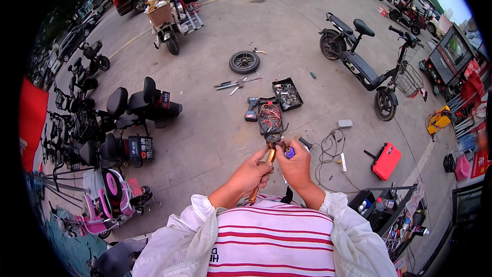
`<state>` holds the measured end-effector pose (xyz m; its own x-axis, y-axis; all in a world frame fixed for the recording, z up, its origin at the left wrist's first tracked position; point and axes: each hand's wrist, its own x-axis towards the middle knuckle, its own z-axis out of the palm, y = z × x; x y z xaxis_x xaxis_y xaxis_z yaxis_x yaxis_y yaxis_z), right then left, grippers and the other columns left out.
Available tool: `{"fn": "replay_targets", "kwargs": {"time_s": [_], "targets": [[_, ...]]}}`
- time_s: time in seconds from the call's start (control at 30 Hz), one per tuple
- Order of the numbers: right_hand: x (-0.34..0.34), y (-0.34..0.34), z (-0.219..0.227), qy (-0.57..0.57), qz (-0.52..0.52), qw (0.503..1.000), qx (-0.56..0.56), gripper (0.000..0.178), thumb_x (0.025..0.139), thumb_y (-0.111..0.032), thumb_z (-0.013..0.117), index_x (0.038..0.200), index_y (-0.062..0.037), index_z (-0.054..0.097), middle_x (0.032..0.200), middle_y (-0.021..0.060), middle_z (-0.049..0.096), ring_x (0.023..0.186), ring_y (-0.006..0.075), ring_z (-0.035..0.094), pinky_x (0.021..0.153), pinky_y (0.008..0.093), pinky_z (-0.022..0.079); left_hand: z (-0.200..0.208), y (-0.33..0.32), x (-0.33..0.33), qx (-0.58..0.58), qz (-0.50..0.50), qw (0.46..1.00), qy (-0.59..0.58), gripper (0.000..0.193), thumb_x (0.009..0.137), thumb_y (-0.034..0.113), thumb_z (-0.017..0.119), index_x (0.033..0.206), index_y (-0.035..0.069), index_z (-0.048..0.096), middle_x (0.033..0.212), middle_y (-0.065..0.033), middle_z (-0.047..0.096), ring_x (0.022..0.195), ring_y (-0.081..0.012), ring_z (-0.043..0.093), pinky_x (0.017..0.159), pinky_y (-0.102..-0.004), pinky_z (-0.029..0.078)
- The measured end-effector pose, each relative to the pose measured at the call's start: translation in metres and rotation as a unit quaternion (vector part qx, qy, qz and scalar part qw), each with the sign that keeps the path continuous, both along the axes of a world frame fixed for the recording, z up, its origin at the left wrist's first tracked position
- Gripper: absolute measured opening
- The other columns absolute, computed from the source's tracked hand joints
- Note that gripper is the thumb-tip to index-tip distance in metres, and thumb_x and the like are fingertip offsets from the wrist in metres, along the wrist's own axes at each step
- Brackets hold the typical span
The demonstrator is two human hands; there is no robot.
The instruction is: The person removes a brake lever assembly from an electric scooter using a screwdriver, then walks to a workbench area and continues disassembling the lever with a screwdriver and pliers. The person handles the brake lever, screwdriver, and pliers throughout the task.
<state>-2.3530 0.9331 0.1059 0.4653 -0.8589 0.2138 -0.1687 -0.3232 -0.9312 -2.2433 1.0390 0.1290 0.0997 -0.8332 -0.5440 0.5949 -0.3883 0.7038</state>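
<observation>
My left hand (247,175) is closed round an orange-handled tool (270,156); its handle sticks out below the fingers toward my shirt. Close beside it, my right hand (298,168) pinches a small piece with a purple, rounded end (290,152). Both hands meet in front of my chest, fingertips nearly touching. A dark part (273,137) shows just beyond the fingertips; its kind is unclear. Past it lies a black tray (260,124) filled with red wires, next to a cordless drill (250,110) and a black box of small metal parts (287,95).
A wheel (244,62) and several hand tools (230,85) lie farther out on the pavement. Right of my hands are a loose cable (330,156), a red case (386,161) and a tool rack (382,215). Electric scooters (148,102) stand left; another scooter (361,66) stands right.
</observation>
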Motion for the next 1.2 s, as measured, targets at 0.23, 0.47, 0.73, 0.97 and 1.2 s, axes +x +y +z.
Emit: {"fn": "replay_targets", "kwargs": {"time_s": [0.23,0.47,0.73,0.97,1.2], "targets": [[0.001,-0.001,0.009,0.025,0.008,0.998,-0.065,0.018,0.079,-0.009,0.072,0.094,-0.0006,0.064,0.086,0.0151,0.066,0.078,0.0307,0.065,0.069,0.0377,0.051,0.000,-0.003,-0.013,0.003,0.047,0.998,-0.036,0.072,0.097,0.007,0.050,0.156,0.025,0.014,0.084,-0.0008,0.049,0.059,-0.0063,0.039,0.050,-0.0213,0.033],[0.012,0.002,0.005,0.028,-0.021,0.997,-0.072,0.020,0.076,-0.010,0.071,0.093,-0.0009,0.065,0.085,0.0157,0.066,0.078,0.0316,0.065,0.070,0.0387,0.051,-0.005,-0.008,-0.025,-0.009,0.088,0.993,-0.081,0.070,0.098,0.005,0.047,0.156,0.025,0.013,0.078,0.0000,0.045,0.056,-0.0067,0.041,0.046,-0.0223,0.035],[0.007,-0.008,0.002,-0.088,-0.010,0.986,0.140,0.013,0.087,-0.010,0.065,0.095,0.0003,0.066,0.078,0.0015,0.063,0.063,0.0034,0.053,0.057,0.0223,0.044,-0.001,-0.002,-0.004,-0.044,0.031,0.992,0.112,0.064,0.099,0.009,0.046,0.154,0.028,0.020,0.085,-0.0029,0.048,0.050,-0.0032,0.031,0.043,-0.0176,0.027],[-0.017,-0.025,0.027,-0.273,0.025,0.841,0.467,0.021,0.093,-0.016,0.059,0.108,-0.0016,0.060,0.078,-0.0004,0.053,0.057,0.0067,0.043,0.044,0.0207,0.033,-0.002,0.009,0.016,-0.107,0.029,0.964,0.241,0.062,0.099,0.013,0.048,0.153,0.028,0.022,0.090,-0.0042,0.049,0.048,-0.0019,0.030,0.040,-0.0149,0.026],[-0.018,-0.035,-0.011,-0.422,0.170,0.641,0.618,0.049,0.103,-0.037,0.038,0.129,0.0027,0.050,0.127,0.0207,0.058,0.121,0.0331,0.055,0.097,0.0397,0.050,-0.010,0.035,0.041,-0.092,0.108,0.969,0.204,0.057,0.097,0.009,0.047,0.148,0.028,0.031,0.089,-0.0054,0.048,0.048,-0.0022,0.034,0.038,-0.0145,0.028]]}}
